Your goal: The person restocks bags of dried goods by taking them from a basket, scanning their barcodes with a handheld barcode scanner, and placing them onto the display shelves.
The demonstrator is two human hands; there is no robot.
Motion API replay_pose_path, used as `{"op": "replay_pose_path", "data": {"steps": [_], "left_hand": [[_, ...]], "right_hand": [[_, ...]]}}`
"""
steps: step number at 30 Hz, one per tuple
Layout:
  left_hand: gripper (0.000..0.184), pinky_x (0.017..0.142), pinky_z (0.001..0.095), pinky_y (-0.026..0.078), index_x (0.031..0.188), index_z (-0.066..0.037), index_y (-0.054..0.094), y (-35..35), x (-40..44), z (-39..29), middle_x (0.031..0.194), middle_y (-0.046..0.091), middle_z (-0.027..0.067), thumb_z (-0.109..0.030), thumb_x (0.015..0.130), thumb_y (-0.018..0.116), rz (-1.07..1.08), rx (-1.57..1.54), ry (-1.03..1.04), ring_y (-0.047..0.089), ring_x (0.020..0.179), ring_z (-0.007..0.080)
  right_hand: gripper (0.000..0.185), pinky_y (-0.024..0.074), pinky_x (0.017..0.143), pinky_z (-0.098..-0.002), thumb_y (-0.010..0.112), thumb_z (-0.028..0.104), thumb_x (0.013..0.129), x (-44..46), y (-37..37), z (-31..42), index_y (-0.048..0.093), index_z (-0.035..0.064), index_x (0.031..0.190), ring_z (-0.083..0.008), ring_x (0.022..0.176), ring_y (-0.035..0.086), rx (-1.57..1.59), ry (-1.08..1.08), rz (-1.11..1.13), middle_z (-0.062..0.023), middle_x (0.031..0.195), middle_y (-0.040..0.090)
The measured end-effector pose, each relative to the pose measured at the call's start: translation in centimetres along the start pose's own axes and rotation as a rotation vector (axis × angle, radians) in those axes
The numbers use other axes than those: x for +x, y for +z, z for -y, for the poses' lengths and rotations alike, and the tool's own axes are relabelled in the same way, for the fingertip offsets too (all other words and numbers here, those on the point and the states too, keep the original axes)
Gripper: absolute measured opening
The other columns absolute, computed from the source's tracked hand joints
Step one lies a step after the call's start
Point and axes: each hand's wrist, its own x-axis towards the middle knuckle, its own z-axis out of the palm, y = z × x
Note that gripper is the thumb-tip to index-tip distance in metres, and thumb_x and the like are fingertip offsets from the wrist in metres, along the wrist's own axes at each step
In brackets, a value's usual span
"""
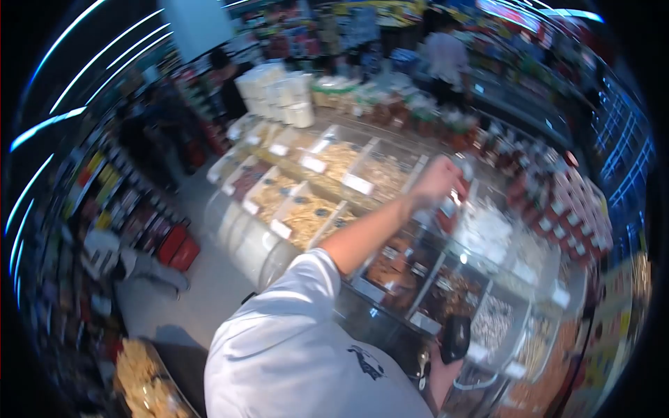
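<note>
My left hand [442,180] reaches out over the display bins, its fingers closed on a small packet [449,209] with red and clear parts, blurred by motion. Beneath and around it are clear bins of dried goods, with noodle-like pale strips [303,219] to its left and brown pieces [397,268] below. Low in the view, close to my body, my right hand [444,373] is wrapped round a dark, rounded object [456,338]. A shiny metal piece [422,364] shows just left of that hand. White price cards [359,184] stand on the bin edges.
White containers [279,94] are stacked at the back left of the display. Rows of red-lidded jars [571,202] line the right side. A person in a light top [446,56] stands beyond the display. Another person bends beside a red basket [178,247] in the left aisle.
</note>
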Motion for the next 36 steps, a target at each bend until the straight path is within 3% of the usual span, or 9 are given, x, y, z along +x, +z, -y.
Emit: {"op": "replay_pose_path", "data": {"steps": [4, 6, 14, 16, 19, 24, 27, 33, 36], "left_hand": [[0.021, 0.060, 0.0327, 0.055, 0.104, 0.002, 0.045, 1.9, 4.6, 1.2, 0.082, 0.069, 0.0186, -0.019, 0.100, 0.046, 0.017, -0.061, -0.031, 0.067, 0.072, 0.0210], [0.017, 0.060, 0.0336, 0.055, 0.101, 0.001, 0.043, 2.8, 5.9, 1.4, 0.087, 0.069, 0.0197, -0.016, 0.101, 0.043, 0.072, -0.058, -0.030, 0.067, 0.072, 0.0225], [0.014, 0.059, 0.0377, 0.056, 0.104, 0.003, 0.038, 8.3, 11.2, 4.4, 0.091, 0.069, 0.0259, -0.011, 0.100, 0.039, 0.240, -0.086, -0.095, 0.070, 0.076, 0.0301], [0.014, 0.055, 0.0350, 0.053, 0.105, 0.002, 0.037, 9.5, 12.1, 4.8, 0.092, 0.069, 0.0269, -0.011, 0.099, 0.040, 0.284, -0.082, -0.063, 0.068, 0.071, 0.0275], [0.020, 0.048, 0.0314, 0.047, 0.100, 0.010, 0.047, 11.2, 13.4, 5.7, 0.087, 0.071, 0.0246, -0.009, 0.097, 0.042, 0.208, -0.027, -0.105, 0.061, 0.056, 0.0205], [0.018, 0.048, 0.0301, 0.046, 0.091, 0.007, 0.054, 13.1, 12.8, 4.6, 0.086, 0.072, 0.0217, -0.010, 0.095, 0.048, 0.190, 0.041, -0.135, 0.059, 0.055, 0.0149], [0.016, 0.048, 0.0294, 0.045, 0.096, 0.005, 0.050, 13.4, 12.5, 4.4, 0.079, 0.071, 0.0222, -0.010, 0.092, 0.052, 0.205, 0.134, -0.103, 0.063, 0.055, 0.0176], [0.017, 0.056, 0.0338, 0.049, 0.084, 0.001, 0.054, 13.7, 12.1, 4.5, 0.072, 0.068, 0.0151, -0.015, 0.088, 0.059, 0.170, 0.421, 0.053, 0.064, 0.055, 0.0219], [0.021, 0.063, 0.0373, 0.049, 0.076, -0.001, 0.056, 13.7, 12.4, 4.4, 0.072, 0.066, 0.0149, -0.019, 0.083, 0.066, 0.096, 0.670, 0.262, 0.065, 0.069, 0.0260]], "right_hand": [[0.027, 0.0508, 0.080, -0.0300, 0.076, 0.009, 0.079, 0.3, -1.3, -0.4, 0.066, -0.0001, 0.103, -0.0143, 0.086, 0.067, -0.158, -0.102, -0.017, -0.0086, 0.091, 0.072], [0.025, 0.0505, 0.083, -0.0288, 0.072, 0.002, 0.081, 0.3, -1.7, -1.1, 0.067, 0.0013, 0.106, -0.0135, 0.093, 0.067, -0.154, -0.088, -0.039, -0.0058, 0.097, 0.072], [0.027, 0.0509, 0.082, -0.0280, 0.072, 0.003, 0.081, -0.3, -2.9, -1.6, 0.067, 0.0011, 0.107, -0.0125, 0.093, 0.066, -0.156, -0.062, -0.116, -0.0063, 0.098, 0.072], [0.026, 0.0508, 0.080, -0.0293, 0.074, 0.006, 0.080, -0.3, -3.0, -1.9, 0.066, 0.0012, 0.105, -0.0140, 0.089, 0.066, -0.138, -0.071, -0.140, -0.0075, 0.095, 0.071], [0.027, 0.0508, 0.078, -0.0304, 0.076, 0.008, 0.079, -0.4, -3.0, -1.6, 0.065, 0.0012, 0.102, -0.0153, 0.085, 0.066, -0.113, -0.077, -0.162, -0.0082, 0.092, 0.071], [0.026, 0.0509, 0.079, -0.0299, 0.075, 0.007, 0.079, -0.6, -3.3, -1.8, 0.065, 0.0011, 0.102, -0.0146, 0.087, 0.066, -0.072, -0.092, -0.189, -0.0069, 0.092, 0.071], [0.024, 0.0508, 0.080, -0.0295, 0.075, 0.006, 0.080, -0.7, -3.5, -1.7, 0.065, 0.0014, 0.102, -0.0139, 0.087, 0.066, -0.070, -0.102, -0.195, -0.0062, 0.093, 0.071], [0.023, 0.0509, 0.081, -0.0293, 0.073, 0.004, 0.081, -0.7, -3.8, -2.7, 0.065, 0.0022, 0.102, -0.0129, 0.089, 0.066, -0.022, -0.087, -0.169, -0.0054, 0.094, 0.071], [0.024, 0.0510, 0.081, -0.0293, 0.073, 0.004, 0.081, -0.9, -3.8, -2.6, 0.065, 0.0019, 0.103, -0.0129, 0.090, 0.066, 0.005, -0.093, -0.173, -0.0055, 0.095, 0.071]]}}
